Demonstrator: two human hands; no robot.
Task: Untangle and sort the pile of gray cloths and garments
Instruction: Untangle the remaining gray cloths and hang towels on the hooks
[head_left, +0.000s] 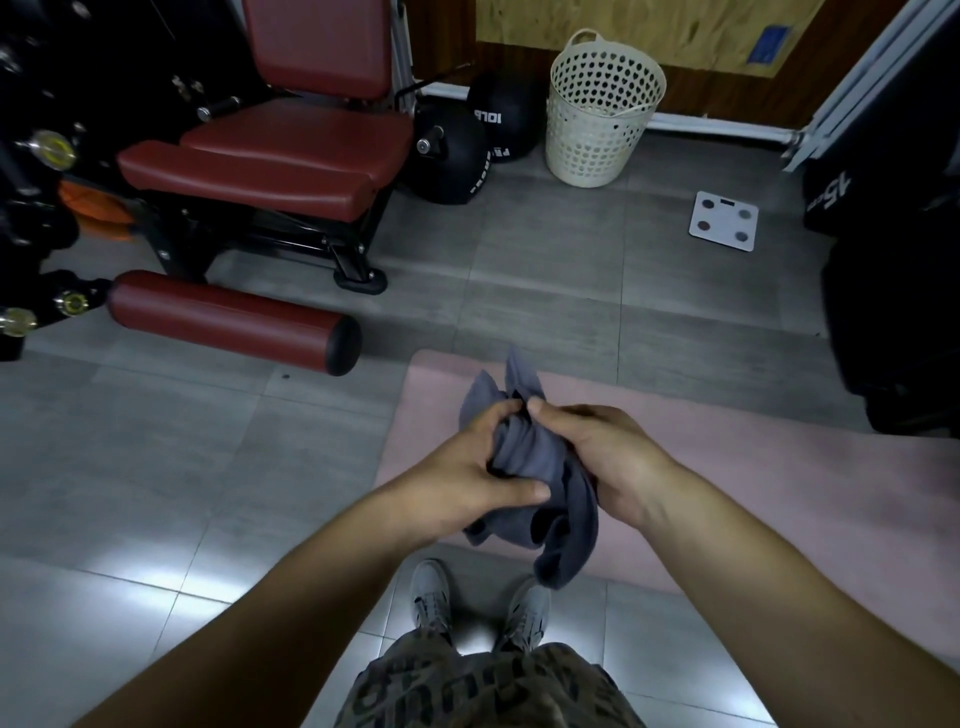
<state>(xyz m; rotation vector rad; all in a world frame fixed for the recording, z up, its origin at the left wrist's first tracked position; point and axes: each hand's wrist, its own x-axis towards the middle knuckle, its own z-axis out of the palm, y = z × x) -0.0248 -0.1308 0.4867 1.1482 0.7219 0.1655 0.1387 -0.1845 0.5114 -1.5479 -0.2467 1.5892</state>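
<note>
A red padded exercise machine (270, 150) is seen at the upper left of the frame, a pink mat (727, 493) is spread on the tiled floor (156, 467) at centre right, and a cream perforated basket (597, 119) is stood at the top. At centre a bunched gray cloth (535, 457) is held above the mat's near edge — gripped by the left hand (467, 473) and the right hand (602, 452), with fingers (498, 415) curled onto its folds.

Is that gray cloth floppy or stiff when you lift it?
Probably floppy: the gray cloth bunches between the left hand and right hand, and its loose end droops. Likely light too: it's small enough to bunch in two hands.
</note>
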